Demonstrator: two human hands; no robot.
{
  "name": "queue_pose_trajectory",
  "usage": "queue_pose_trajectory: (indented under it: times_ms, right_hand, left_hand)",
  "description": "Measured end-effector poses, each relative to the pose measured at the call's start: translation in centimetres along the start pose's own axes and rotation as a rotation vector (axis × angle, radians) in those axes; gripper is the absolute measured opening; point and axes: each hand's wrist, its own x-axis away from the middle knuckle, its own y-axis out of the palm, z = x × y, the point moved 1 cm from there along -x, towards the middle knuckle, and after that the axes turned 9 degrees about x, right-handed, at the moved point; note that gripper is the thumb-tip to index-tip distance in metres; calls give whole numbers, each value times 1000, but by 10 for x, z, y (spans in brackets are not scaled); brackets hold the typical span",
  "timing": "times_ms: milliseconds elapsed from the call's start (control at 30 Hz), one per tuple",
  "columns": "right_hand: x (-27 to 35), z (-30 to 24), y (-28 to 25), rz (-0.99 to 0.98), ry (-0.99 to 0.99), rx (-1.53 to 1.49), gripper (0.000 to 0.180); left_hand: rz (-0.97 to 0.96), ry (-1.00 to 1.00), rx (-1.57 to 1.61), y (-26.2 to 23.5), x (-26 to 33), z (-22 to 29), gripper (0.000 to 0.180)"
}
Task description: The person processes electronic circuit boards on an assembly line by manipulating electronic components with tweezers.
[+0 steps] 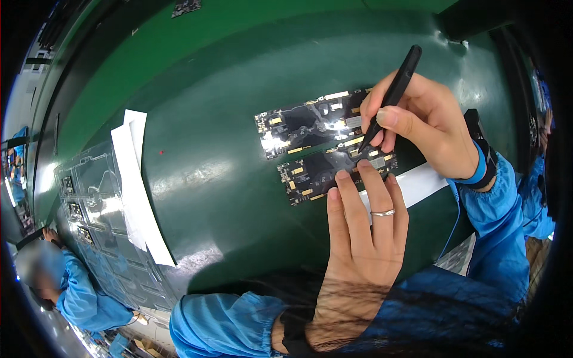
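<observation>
Gripping a black pen-like tool (397,89) in the right hand (427,122), 2 o'clock, aimed down at the near board (325,173), 3 o'clock on the bench (209,119). Can't tell if touching. Just resting spread fingertips of the left hand (364,238) on that board, clutching nothing. Could skid toward the far board (298,125), 11 o'clock from there, if pinned too lightly. Might scratch too if poked too hard, tbh.
</observation>
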Motion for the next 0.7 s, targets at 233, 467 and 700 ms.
queue_pose_trajectory:
  times_ms: [233,467,700]
  right_hand:
    - [3,1,1,-7,-18,32,16]
    - [1,2,3,-9,-37,0,17]
    - [5,-5,-2,-37,-81,103,17]
  left_hand:
    - [-7,-5,-27,-1,1,4,36]
    - [30,-33,20,-1,-1,2,36]
    - [17,-53,12,-5,-2,-5,56]
